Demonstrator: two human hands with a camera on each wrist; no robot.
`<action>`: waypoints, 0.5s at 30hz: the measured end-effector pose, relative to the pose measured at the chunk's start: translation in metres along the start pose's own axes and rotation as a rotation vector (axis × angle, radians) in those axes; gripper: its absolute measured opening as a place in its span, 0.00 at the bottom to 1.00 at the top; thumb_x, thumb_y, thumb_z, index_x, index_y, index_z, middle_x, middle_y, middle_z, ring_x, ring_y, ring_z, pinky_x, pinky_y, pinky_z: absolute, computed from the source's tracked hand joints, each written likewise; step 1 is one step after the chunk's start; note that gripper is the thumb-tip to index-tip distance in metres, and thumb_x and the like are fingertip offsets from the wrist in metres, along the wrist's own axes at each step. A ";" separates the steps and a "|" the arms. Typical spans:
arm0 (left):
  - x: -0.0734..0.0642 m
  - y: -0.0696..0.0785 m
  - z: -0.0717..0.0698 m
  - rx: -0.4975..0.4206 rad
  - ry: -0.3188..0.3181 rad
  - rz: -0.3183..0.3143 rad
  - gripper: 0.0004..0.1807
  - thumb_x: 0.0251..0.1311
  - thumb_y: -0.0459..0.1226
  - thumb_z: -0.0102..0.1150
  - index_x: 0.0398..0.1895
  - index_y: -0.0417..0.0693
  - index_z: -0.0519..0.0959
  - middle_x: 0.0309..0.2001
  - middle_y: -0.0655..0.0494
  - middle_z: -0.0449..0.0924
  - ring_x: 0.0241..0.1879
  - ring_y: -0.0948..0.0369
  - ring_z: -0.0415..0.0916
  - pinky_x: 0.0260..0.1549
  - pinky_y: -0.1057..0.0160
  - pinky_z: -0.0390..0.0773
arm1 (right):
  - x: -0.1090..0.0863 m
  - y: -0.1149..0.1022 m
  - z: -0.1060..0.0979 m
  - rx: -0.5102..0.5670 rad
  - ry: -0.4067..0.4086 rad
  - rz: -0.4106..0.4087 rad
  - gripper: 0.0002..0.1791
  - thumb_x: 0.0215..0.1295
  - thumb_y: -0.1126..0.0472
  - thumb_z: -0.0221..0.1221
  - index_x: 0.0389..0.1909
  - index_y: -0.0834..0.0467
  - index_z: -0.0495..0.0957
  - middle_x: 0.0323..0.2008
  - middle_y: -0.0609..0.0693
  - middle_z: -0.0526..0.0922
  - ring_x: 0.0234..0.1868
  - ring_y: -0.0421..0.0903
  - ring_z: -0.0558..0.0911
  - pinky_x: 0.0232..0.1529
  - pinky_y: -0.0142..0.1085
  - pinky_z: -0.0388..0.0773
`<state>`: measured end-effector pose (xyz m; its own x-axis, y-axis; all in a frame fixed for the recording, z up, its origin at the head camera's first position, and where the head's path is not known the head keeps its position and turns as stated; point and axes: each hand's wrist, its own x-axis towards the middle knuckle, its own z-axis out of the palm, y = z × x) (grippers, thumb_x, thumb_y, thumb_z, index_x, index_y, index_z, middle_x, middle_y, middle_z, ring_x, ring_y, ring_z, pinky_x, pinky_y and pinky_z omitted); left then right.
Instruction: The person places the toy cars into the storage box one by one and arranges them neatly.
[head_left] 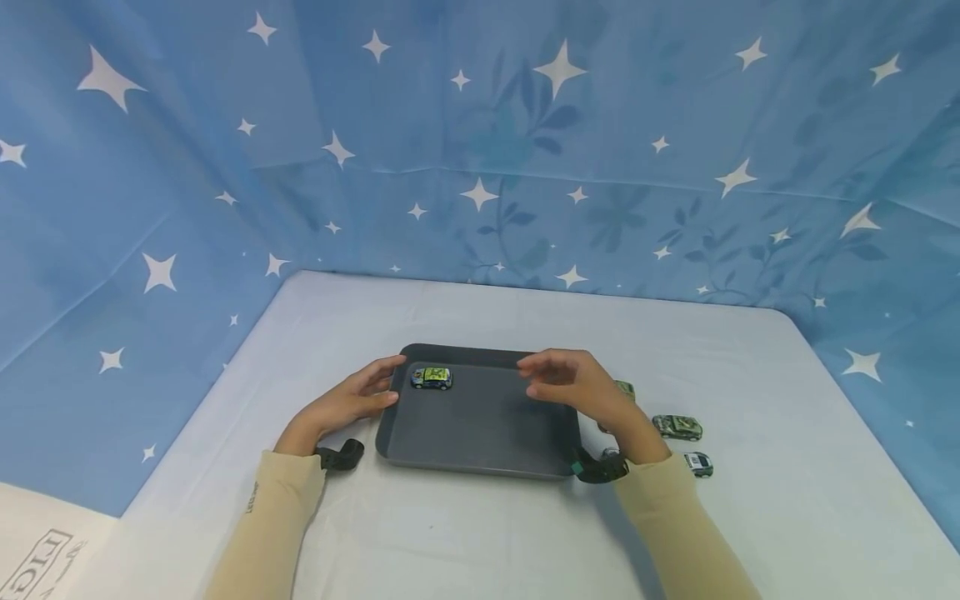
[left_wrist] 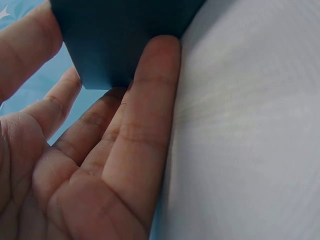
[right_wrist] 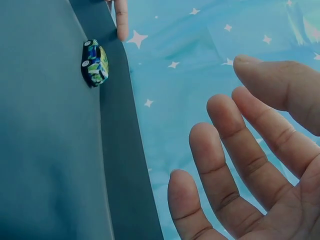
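Observation:
A dark grey rectangular tray (head_left: 480, 433) lies on the white table. Inside it, near the back left corner, sits a small toy car (head_left: 432, 378) with a yellow-green roof and blue sides. My left hand (head_left: 351, 400) is at the tray's left side, its fingertips touching the outer wall, as the left wrist view shows. Over the tray's right part hovers my right hand (head_left: 577, 383), fingers loosely bent and holding nothing. The right wrist view also has the toy car (right_wrist: 95, 64) beside the tray wall, with a left fingertip (right_wrist: 121, 22) beyond it.
Right of the tray are a camouflage-patterned toy car (head_left: 678, 427), a white and dark toy car (head_left: 699, 464) and a greenish one (head_left: 626, 388), partly hidden by my right arm. A blue star-patterned cloth (head_left: 480, 125) hangs behind the table.

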<state>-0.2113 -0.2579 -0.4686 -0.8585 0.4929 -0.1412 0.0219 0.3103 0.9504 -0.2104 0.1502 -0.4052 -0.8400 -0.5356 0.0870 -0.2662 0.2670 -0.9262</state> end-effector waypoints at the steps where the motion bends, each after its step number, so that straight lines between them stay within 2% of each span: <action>1: 0.000 0.001 0.000 0.002 0.002 0.001 0.43 0.82 0.40 0.59 0.89 0.42 0.48 0.86 0.31 0.42 0.84 0.30 0.42 0.75 0.30 0.60 | -0.001 0.000 -0.001 0.009 0.000 0.001 0.24 0.73 0.67 0.68 0.65 0.71 0.80 0.60 0.72 0.82 0.55 0.51 0.85 0.57 0.38 0.84; 6: -0.001 0.002 0.001 0.003 0.008 -0.006 0.43 0.82 0.40 0.59 0.89 0.42 0.48 0.86 0.31 0.42 0.84 0.30 0.42 0.75 0.30 0.61 | -0.007 0.003 -0.006 0.024 0.000 -0.002 0.23 0.72 0.69 0.68 0.64 0.73 0.80 0.60 0.74 0.82 0.53 0.46 0.85 0.55 0.35 0.84; 15: -0.001 0.002 0.001 -0.005 0.002 0.001 0.43 0.81 0.41 0.59 0.89 0.41 0.48 0.86 0.31 0.42 0.83 0.29 0.41 0.75 0.29 0.60 | -0.016 0.008 -0.012 -0.017 0.019 0.002 0.22 0.71 0.70 0.68 0.63 0.74 0.80 0.58 0.72 0.84 0.50 0.43 0.85 0.53 0.35 0.85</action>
<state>-0.2103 -0.2569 -0.4669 -0.8595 0.4916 -0.1400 0.0201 0.3063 0.9517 -0.2045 0.1710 -0.4100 -0.8491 -0.5202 0.0921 -0.2725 0.2820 -0.9199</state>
